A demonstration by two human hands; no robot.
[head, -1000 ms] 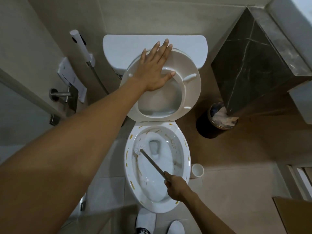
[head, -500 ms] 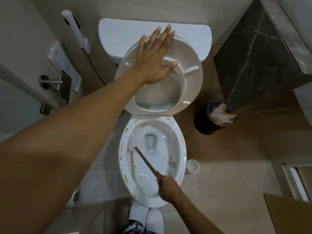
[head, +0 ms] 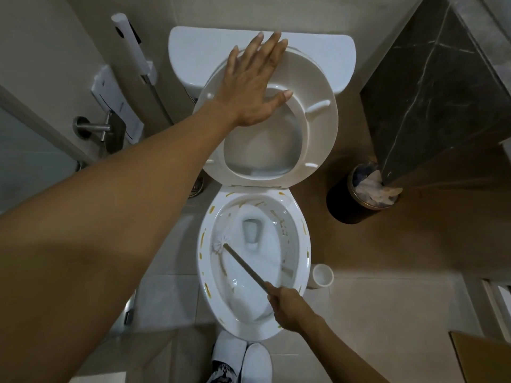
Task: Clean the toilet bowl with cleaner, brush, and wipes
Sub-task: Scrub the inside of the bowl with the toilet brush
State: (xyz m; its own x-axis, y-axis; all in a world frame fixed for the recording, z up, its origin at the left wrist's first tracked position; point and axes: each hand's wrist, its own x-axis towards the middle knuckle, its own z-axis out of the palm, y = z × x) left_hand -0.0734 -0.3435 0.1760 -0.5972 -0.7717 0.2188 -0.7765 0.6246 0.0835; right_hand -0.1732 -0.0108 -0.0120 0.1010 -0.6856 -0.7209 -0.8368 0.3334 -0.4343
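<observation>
Since half a second ago, brush head (head: 221,242) unmoved at bowl's (head: 304,244) left inner wall. Right hand (head: 287,309) fisted on handle near front rim; left hand (head: 253,87) flat, fingers spread, pinning raised seat (head: 318,117).

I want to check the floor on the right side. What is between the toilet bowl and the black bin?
In the head view, a small white cup-shaped holder stands right beside the bowl; between it and the bin there is only bare floor.

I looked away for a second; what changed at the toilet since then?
Little. The brush slid slightly along the bowl's left wall. The right hand still grips its handle; the left hand still presses the raised seat. Nothing was picked up or released.
</observation>
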